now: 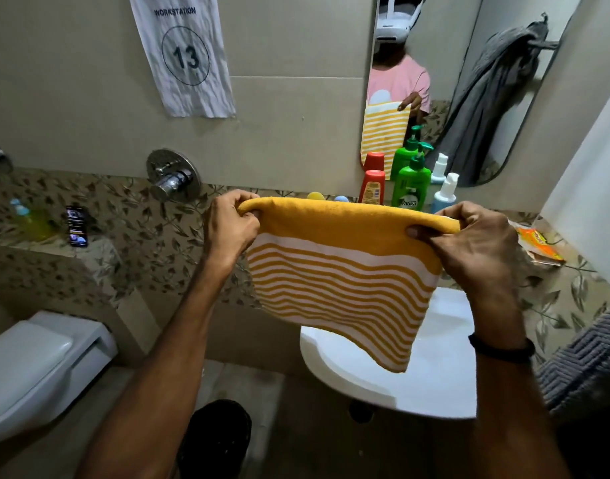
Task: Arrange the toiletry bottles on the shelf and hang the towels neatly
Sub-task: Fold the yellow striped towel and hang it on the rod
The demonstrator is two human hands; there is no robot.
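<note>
My left hand (231, 224) and right hand (469, 243) each pinch a top corner of the folded yellow striped towel (341, 281), stretched above the sink (435, 375); bottles (409, 186) stand behind it.

Arms outstretched, left hand (231, 228) and right hand (476, 248) pinch the towel (341, 288), fingers apparently curled behind.

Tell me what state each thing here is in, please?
yellow striped towel: folded over, held up above the sink.
left hand: grips the towel's left top corner.
right hand: grips its right top corner.
red bottle: upright.
green pump bottle: upright.
spray bottle: upright.
phone: screen lit.
toilet lid: closed.
grey towel: hanging bunched, seen by reflection.
</note>
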